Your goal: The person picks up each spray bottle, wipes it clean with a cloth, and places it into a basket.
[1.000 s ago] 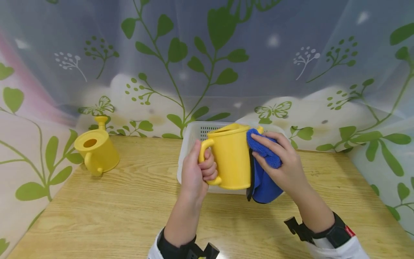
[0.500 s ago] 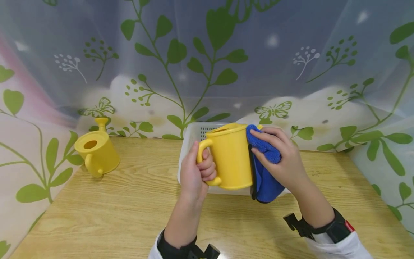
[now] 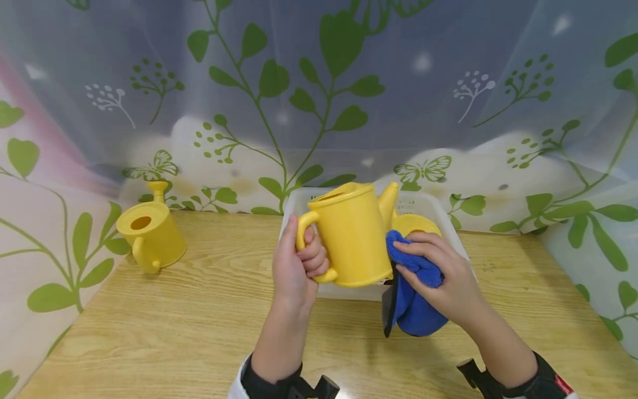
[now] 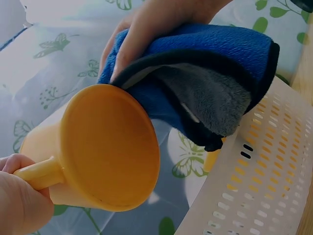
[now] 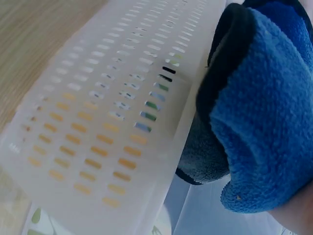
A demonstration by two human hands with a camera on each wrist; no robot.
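My left hand [image 3: 297, 263] grips the handle of a yellow watering can [image 3: 351, 235], held up over the basket with its spout towards the right. In the left wrist view the can's round base [image 4: 110, 149] faces the camera. My right hand [image 3: 451, 277] pinches a blue cloth [image 3: 418, 307] with a grey underside and dark edging, bunched under the fingers close to the can's right side. The cloth's lower part hangs loose below that hand. In the right wrist view the blue cloth [image 5: 269, 112] fills the right side and hides most of the hand.
A white perforated basket [image 3: 349, 292] stands on the wooden table [image 3: 209, 327] beneath the hands. Inside it sits another yellow watering can [image 3: 416, 223], partly hidden. One more yellow watering can [image 3: 159, 235] stands at the left by the patterned curtain [image 3: 224, 111].
The cloth and right hand have moved down and right, off the upper side of the can, so its spout now shows. The held can has shifted slightly left and tilted.
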